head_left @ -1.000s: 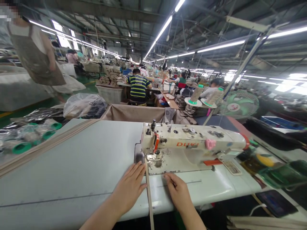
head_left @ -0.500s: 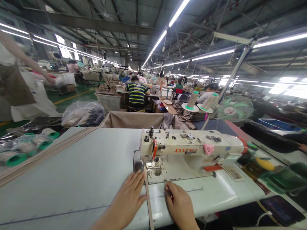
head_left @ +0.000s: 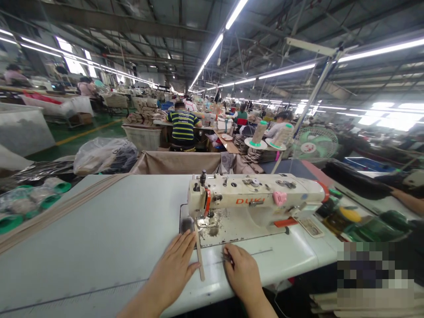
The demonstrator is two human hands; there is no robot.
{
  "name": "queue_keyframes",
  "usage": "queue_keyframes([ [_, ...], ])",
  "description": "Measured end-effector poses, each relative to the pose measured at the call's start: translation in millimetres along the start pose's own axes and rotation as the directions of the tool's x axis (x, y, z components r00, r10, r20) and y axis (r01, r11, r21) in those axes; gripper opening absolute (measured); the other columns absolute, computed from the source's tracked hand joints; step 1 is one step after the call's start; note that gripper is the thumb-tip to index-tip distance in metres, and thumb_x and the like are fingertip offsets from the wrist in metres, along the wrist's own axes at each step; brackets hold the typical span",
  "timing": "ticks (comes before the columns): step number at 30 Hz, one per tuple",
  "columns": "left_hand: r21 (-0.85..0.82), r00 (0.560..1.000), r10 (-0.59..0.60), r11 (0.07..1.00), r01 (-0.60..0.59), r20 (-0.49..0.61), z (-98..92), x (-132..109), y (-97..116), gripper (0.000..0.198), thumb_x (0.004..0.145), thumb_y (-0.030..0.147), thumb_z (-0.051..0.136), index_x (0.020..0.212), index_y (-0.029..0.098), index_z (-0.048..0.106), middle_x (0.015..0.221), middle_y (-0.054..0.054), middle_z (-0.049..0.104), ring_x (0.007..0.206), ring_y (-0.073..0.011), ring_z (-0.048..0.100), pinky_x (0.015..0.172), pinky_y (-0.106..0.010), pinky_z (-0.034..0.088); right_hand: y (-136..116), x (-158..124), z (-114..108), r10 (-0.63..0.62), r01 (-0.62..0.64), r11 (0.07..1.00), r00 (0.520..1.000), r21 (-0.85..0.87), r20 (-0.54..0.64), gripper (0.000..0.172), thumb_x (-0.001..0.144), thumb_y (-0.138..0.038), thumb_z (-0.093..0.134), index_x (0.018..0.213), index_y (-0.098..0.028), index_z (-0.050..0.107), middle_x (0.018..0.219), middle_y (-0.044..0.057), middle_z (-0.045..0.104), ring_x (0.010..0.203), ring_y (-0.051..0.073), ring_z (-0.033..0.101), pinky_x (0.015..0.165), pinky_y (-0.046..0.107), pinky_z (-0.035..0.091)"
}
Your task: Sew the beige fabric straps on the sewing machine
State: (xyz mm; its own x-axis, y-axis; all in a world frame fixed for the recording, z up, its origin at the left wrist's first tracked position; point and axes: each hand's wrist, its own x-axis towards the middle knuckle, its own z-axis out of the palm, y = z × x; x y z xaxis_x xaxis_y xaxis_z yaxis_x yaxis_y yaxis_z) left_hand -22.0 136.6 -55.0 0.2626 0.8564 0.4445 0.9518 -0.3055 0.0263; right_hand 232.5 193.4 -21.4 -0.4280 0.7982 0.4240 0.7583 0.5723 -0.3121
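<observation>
A white sewing machine point(head_left: 258, 194) stands on a pale bench point(head_left: 109, 229). In front of its needle end, a narrow beige strip point(head_left: 199, 256) lies on the bench, its far end just beside the presser foot point(head_left: 206, 221) and its near end pointing toward the wearer. Whether the strip passes under the foot is too small to tell.

The left hand point(head_left: 175, 265) lies palm down just in front of the machine's needle end, to the left of the strip. Its grip is spread flat, closed around nothing; the fingers lie together, with their tips and the thumb at the strip's edge. The right hand point(head_left: 243, 269) is in front of the machine's bed, to the right of the strip and apart from it. Its grip is curled tight around a small dark tool point(head_left: 227, 257), mostly hidden by the fingers.

On the machine's body sits a pink piece point(head_left: 280, 198); a red-orange piece point(head_left: 285, 222) lies below the body's right part. Well to the left of the machine, a bundle of long beige strips point(head_left: 66, 207) runs across the bench. Behind the machine is a cloth-lined bin point(head_left: 179, 162), and farther back a person in a striped shirt point(head_left: 183, 126) sits facing away. Behind the machine's right part stand two thread cones point(head_left: 259, 132) and a green fan point(head_left: 314, 143).
</observation>
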Motion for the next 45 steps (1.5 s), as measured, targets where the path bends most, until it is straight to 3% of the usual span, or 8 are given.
queue_keyframes([
  [8, 0.029, 1.0, -0.004, 1.0, 0.003, 0.031, -9.3, 3.6, 0.9, 0.066, 0.104, 0.054, 0.042, 0.155, 0.012, 0.037, 0.159, -0.011, 0.044, 0.146, -0.0264, 0.043, 0.119, -0.047, 0.042, 5.4, -0.9, 6.1, -0.06, 0.059, 0.998, 0.996, -0.012, -0.067, 0.027, 0.087, -0.011, 0.048, 0.106, -0.02, 0.065, 0.09, 0.005, 0.073, 0.08, 0.021, 0.068, 0.074, 0.03, 0.048],
  [18, -0.016, 0.984, -0.062, 0.998, 0.066, 0.166, -21.1, 9.6, 5.5, 0.069, 0.104, 0.055, 0.04, 0.156, 0.01, 0.035, 0.162, -0.013, 0.038, 0.151, -0.0278, 0.033, 0.125, -0.047, 0.031, 11.0, -0.7, 12.2, -0.099, 0.094, 0.994, 0.991, -0.054, -0.089, 0.023, 0.092, -0.019, 0.05, 0.108, -0.018, 0.068, 0.093, 0.007, 0.076, 0.079, 0.023, 0.069, 0.074, 0.032, 0.049],
  [26, -0.044, 0.964, -0.101, 0.992, 0.115, 0.245, -22.8, 20.5, 1.9, 0.066, 0.106, 0.052, 0.036, 0.155, 0.009, 0.036, 0.163, -0.013, 0.036, 0.153, -0.0284, 0.03, 0.125, -0.049, 0.03, 9.3, 1.2, 9.6, -0.116, 0.105, 0.99, 0.987, -0.095, -0.114, 0.023, 0.096, -0.024, 0.049, 0.107, -0.019, 0.069, 0.093, 0.007, 0.076, 0.077, 0.022, 0.069, 0.071, 0.03, 0.048],
  [32, -0.046, 0.967, -0.093, 0.993, 0.107, 0.238, -22.5, 26.6, -3.0, 0.064, 0.106, 0.052, 0.034, 0.153, 0.009, 0.04, 0.161, -0.012, 0.04, 0.153, -0.0293, 0.028, 0.126, -0.052, 0.027, 8.0, 1.8, 8.6, -0.122, 0.112, 0.989, 0.986, -0.092, -0.112, 0.024, 0.098, -0.025, 0.049, 0.108, -0.018, 0.069, 0.092, 0.008, 0.076, 0.078, 0.022, 0.069, 0.072, 0.03, 0.048],
  [37, -0.043, 0.975, -0.115, 0.991, 0.125, 0.188, -19.2, 32.3, -7.3, 0.057, 0.104, 0.048, 0.044, 0.151, 0.015, 0.043, 0.157, -0.01, 0.046, 0.153, -0.0318, 0.027, 0.125, -0.057, 0.025, 9.9, 0.5, 12.6, -0.117, 0.105, 0.989, 0.987, -0.103, -0.114, 0.024, 0.098, -0.026, 0.048, 0.108, -0.018, 0.069, 0.09, 0.007, 0.076, 0.076, 0.023, 0.069, 0.072, 0.031, 0.048],
  [45, -0.032, 0.968, -0.143, 0.988, 0.153, 0.204, -17.9, 37.7, -8.9, 0.056, 0.104, 0.048, 0.046, 0.149, 0.016, 0.044, 0.155, -0.01, 0.049, 0.151, -0.0343, 0.03, 0.124, -0.059, 0.026, 7.7, 1.4, 11.2, -0.117, 0.103, 0.987, 0.987, -0.124, -0.111, 0.025, 0.1, -0.028, 0.046, 0.106, -0.018, 0.069, 0.089, 0.007, 0.076, 0.075, 0.023, 0.069, 0.071, 0.032, 0.047],
])
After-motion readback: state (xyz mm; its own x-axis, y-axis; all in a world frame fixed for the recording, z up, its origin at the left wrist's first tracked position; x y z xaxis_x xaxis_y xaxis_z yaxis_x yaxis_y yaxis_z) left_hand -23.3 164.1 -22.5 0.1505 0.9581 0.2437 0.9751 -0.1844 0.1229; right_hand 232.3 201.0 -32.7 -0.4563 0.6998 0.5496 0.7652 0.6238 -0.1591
